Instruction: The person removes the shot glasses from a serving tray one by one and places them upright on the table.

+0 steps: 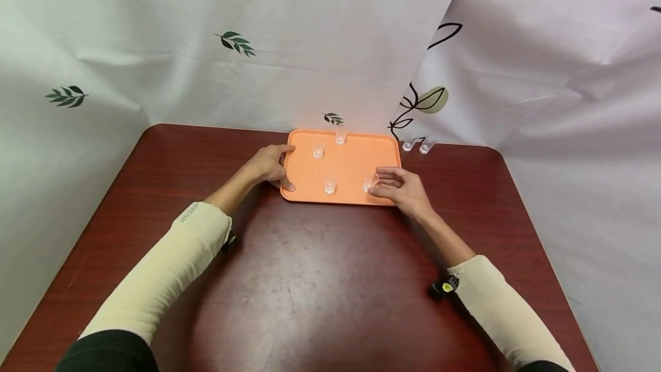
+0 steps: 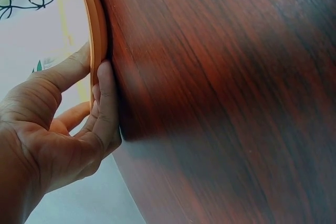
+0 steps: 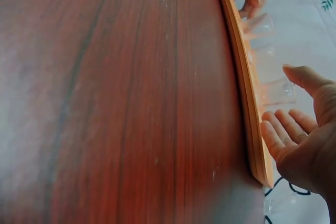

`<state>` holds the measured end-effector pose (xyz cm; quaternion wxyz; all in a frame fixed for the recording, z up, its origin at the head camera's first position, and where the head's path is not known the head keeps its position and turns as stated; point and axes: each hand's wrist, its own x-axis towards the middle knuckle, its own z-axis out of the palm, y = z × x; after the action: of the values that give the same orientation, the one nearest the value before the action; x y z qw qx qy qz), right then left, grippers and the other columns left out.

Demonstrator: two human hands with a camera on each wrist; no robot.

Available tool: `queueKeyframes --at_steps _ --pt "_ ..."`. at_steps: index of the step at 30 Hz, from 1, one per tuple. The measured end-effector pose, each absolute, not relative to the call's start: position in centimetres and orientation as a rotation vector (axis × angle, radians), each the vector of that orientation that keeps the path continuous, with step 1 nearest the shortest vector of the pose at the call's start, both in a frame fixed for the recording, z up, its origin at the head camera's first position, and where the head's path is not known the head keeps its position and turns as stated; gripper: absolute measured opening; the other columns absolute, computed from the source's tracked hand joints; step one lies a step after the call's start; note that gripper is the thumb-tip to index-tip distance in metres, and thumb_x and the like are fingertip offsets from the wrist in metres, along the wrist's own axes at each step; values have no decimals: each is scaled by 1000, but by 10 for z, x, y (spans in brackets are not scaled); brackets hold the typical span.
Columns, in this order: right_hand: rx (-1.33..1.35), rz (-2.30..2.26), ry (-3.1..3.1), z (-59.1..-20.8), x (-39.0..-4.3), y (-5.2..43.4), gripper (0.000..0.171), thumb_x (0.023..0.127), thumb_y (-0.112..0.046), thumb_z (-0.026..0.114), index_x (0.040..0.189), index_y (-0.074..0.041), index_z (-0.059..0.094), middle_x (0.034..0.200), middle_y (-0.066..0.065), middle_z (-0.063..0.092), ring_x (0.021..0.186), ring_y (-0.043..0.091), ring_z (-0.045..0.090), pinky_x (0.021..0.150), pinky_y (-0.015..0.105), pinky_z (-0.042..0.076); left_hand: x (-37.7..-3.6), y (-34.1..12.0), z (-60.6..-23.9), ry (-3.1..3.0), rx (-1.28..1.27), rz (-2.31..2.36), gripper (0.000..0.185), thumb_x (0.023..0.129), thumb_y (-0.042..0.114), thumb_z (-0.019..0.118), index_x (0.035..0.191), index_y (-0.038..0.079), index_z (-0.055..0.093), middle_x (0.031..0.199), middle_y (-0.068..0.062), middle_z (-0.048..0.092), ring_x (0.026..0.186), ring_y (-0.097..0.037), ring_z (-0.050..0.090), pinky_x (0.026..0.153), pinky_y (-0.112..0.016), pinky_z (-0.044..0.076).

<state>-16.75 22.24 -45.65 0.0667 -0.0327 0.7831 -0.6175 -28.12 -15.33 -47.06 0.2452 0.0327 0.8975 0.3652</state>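
Observation:
An orange tray (image 1: pixel 351 159) lies near the back edge of the table, with several small clear plastic cups upright on it. My left hand (image 1: pixel 268 164) grips the tray's left end; in the left wrist view its thumb and fingers (image 2: pixel 106 90) lie on either side of the rim. At the tray's right front corner, my right hand (image 1: pixel 405 191) reaches around a clear cup (image 1: pixel 369 181). The right wrist view has the thumb (image 3: pixel 304 77) and spread fingers on two sides of that cup (image 3: pixel 278 92), loosely and without curling round it.
Other cups on the tray include one at the front middle (image 1: pixel 330 183), one at the back left (image 1: pixel 318 149) and one by the back rim (image 1: pixel 341 135). Two more cups (image 1: pixel 426 146) stand on the dark red table (image 1: pixel 310 280) right of the tray. White patterned sheeting (image 1: pixel 289 73) hangs behind.

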Motion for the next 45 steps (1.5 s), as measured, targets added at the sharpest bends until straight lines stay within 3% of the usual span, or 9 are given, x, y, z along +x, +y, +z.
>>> queueKeyframes --at_steps 6,12,17,20,25,29,38,45 --pt "-93 -1817 2396 -456 -170 214 59 94 -4 90 148 6 69 143 31 73 124 26 79 92 13 65 -275 -151 -462 2453 123 976 139 62 7 113 178 18 38 117 -16 54 73 -25 74 66 -39 73" --pt "-98 -1811 2427 -456 -171 209 53 95 -7 90 144 5 72 136 31 76 109 8 80 87 11 64 -291 -159 -484 2436 125 1022 151 49 15 119 178 24 40 115 -14 56 74 -24 75 65 -38 73" --pt "-99 -1826 2441 -456 -171 206 50 95 -5 90 140 6 74 132 32 78 99 -3 78 86 11 64 -272 -151 -456 2444 122 1002 140 60 5 113 178 18 38 113 -15 55 73 -23 71 66 -37 73" --pt "-92 -1822 2445 -456 -172 205 48 95 -6 91 139 6 75 132 31 78 98 -4 78 85 11 65 -255 -144 -433 2447 117 984 131 69 0 108 178 15 37 114 -16 54 74 -21 69 68 -36 73" --pt "-87 -1824 2452 -455 -173 208 47 95 -6 90 139 5 75 132 31 78 98 -3 78 85 12 65 -254 -147 -435 2426 118 1024 131 70 0 108 178 17 37 110 -12 52 69 -15 64 64 -30 70" --pt "-64 -1855 2456 -453 -174 214 48 96 -7 90 139 6 75 133 31 77 98 -3 78 86 12 65 -249 -142 -428 2436 82 991 128 73 -2 106 178 16 37 114 -14 52 71 -17 67 67 -33 72" --pt "5 -1873 2496 -443 -178 236 49 97 -11 91 141 4 75 133 25 79 99 -3 77 89 12 65 -289 -149 -478 2452 37 972 142 57 3 114 177 23 41 117 -14 55 69 -23 74 63 -39 72" --pt "35 -1911 2509 -440 -184 251 52 96 -10 91 141 7 73 119 5 84 98 -5 78 90 12 65 -287 -151 -479 2454 46 995 143 58 3 113 178 23 39 117 -13 54 70 -23 76 65 -41 73"
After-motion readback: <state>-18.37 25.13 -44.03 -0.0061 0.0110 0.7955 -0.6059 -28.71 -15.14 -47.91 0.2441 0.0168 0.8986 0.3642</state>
